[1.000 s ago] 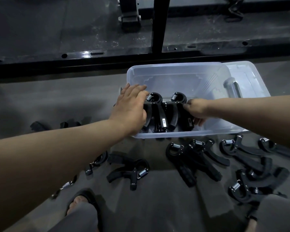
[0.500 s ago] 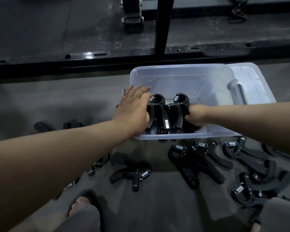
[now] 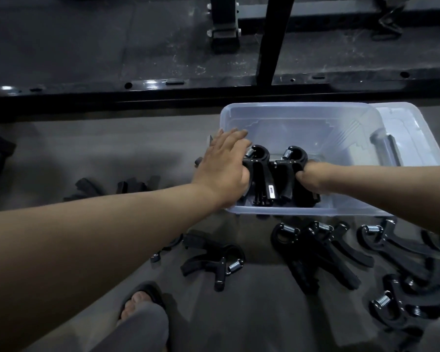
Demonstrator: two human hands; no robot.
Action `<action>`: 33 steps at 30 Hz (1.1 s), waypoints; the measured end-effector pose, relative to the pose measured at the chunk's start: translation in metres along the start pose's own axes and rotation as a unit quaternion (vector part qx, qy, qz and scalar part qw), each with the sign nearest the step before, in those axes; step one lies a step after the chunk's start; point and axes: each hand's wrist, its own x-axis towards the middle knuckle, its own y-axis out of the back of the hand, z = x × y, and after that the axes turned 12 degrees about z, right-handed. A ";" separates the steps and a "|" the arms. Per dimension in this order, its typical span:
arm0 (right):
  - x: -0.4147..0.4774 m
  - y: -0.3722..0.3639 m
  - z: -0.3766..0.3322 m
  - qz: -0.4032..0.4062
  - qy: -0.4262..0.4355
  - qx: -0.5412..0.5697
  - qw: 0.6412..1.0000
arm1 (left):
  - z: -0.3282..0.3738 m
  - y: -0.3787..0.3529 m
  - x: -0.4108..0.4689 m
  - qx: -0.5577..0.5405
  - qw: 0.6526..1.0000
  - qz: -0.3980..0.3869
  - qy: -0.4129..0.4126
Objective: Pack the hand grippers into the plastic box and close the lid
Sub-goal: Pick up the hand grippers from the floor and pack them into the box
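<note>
While both hands squeeze the hand grippers (image 3: 277, 174) upright in the plastic box (image 3: 290, 115), packing's midway. Left hand (image 3: 224, 168) lies flat against them, right hand (image 3: 313, 174) curls round one; next, probably grab more from the floor (image 3: 252, 301).

- I see a clear, colourless plastic box (image 3: 297, 115), faintly bluish, with a stepped relief pattern on its far wall.
- Its lid (image 3: 412, 138) beside it looks the same clear plastic.
- The hand grippers (image 3: 262, 174) are black with silver springs; one carries a small white label.
- The floor (image 3: 99, 153) reads plain grey.
- My view catches a grey trouser leg (image 3: 140, 329) and a black sandal (image 3: 150, 292).
</note>
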 end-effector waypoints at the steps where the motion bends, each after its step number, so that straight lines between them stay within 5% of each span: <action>1: 0.001 0.000 -0.002 0.027 0.000 0.001 1.000 | -0.002 0.000 -0.001 -0.027 1.000 0.011 0.011; 4: 0.002 -0.004 -0.009 0.127 -0.011 0.030 0.991 | -0.012 -0.001 -0.007 -0.115 0.988 0.043 0.092; 6: -0.005 -0.008 -0.023 0.162 0.055 0.063 0.983 | -0.026 0.000 -0.011 -0.132 0.975 0.066 0.164; 13: -0.041 -0.015 -0.104 0.135 0.263 0.242 0.924 | -0.115 0.028 -0.020 0.055 0.937 0.014 0.344; 18: -0.054 -0.010 -0.131 0.085 0.234 0.335 0.909 | -0.141 0.031 -0.030 0.128 0.936 -0.111 0.310; 24: -0.061 -0.032 -0.132 0.105 0.278 0.215 0.930 | -0.129 0.003 -0.033 0.137 0.946 -0.242 0.165; 33: -0.060 -0.032 -0.128 0.091 0.287 0.231 0.925 | -0.130 -0.022 -0.032 0.191 0.942 -0.265 0.072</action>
